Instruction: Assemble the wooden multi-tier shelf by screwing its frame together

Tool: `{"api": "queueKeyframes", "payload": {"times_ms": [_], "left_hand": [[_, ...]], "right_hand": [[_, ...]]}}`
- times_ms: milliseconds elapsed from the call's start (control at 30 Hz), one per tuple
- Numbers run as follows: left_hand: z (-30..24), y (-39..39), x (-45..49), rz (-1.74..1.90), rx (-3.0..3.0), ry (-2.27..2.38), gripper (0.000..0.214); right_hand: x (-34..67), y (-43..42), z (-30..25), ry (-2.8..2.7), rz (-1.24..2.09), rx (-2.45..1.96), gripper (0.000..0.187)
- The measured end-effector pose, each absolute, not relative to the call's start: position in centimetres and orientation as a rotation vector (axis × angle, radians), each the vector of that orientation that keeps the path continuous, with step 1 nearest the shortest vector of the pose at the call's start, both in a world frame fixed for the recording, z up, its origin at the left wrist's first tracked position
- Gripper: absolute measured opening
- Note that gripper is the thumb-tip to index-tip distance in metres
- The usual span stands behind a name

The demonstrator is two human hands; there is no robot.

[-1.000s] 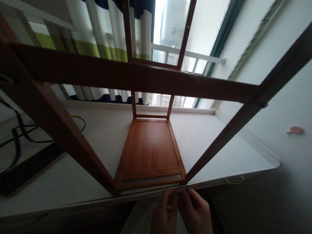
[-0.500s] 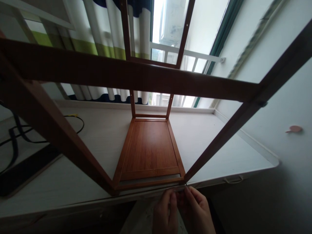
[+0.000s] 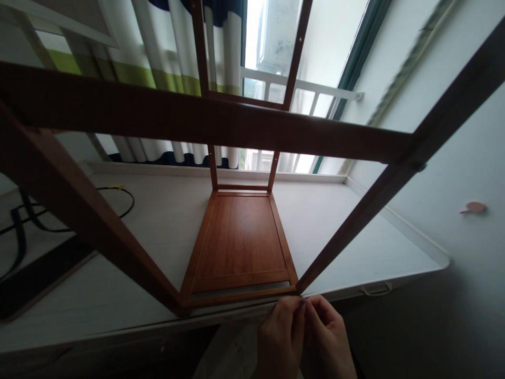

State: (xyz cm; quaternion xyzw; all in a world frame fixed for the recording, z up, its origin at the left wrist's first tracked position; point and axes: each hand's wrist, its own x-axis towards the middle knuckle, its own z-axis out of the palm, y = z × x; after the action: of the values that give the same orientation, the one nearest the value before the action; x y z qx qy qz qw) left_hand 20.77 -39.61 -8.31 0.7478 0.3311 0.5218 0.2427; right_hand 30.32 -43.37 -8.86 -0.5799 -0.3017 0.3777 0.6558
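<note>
Wooden frame (image 3: 244,237) is seen standing on the white desk (image 3: 331,226), left hand (image 3: 278,331) and right hand (image 3: 328,334) held just beside its near right corner (image 3: 295,289), fingers pinched narrow, anything gripped not discernible; pinch is judged best kept steady, fingertips squared to the corner.

Between the left post (image 3: 106,226) and right post (image 3: 351,227), I have an opening above the wooden panel (image 3: 242,237). The crossbar (image 3: 221,123) obstructs its upper part. Outboard of the right post, I have clearance over the white surface (image 3: 327,210) toward the wall (image 3: 453,173); beyond the left post, black straps (image 3: 19,231) obstruct passage.
</note>
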Motion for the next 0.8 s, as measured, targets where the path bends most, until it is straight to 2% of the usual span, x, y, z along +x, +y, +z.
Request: {"api": "queueKeyframes", "payload": {"times_ms": [333,433,567,800], "left_hand": [[-7.9,-39.3,21.9,1.542,2.247,0.834,0.018],[-8.1,-39.4,21.9,1.518,2.228,0.837,0.018],[-9.3,-39.5,21.8,1.550,2.044,0.963,0.008],[-10.2,-39.9,20.3,1.115,1.655,1.030,0.023]], "right_hand": [[32.0,-44.9,-6.8,-0.876,0.479,-1.411,0.024],[32.5,-45.0,-6.6,-1.036,0.419,-1.427,0.016],[32.7,-44.8,-7.1,-1.048,0.396,-1.472,0.011],[32.8,-44.7,-8.1,-0.924,0.491,-1.581,0.019]]}}
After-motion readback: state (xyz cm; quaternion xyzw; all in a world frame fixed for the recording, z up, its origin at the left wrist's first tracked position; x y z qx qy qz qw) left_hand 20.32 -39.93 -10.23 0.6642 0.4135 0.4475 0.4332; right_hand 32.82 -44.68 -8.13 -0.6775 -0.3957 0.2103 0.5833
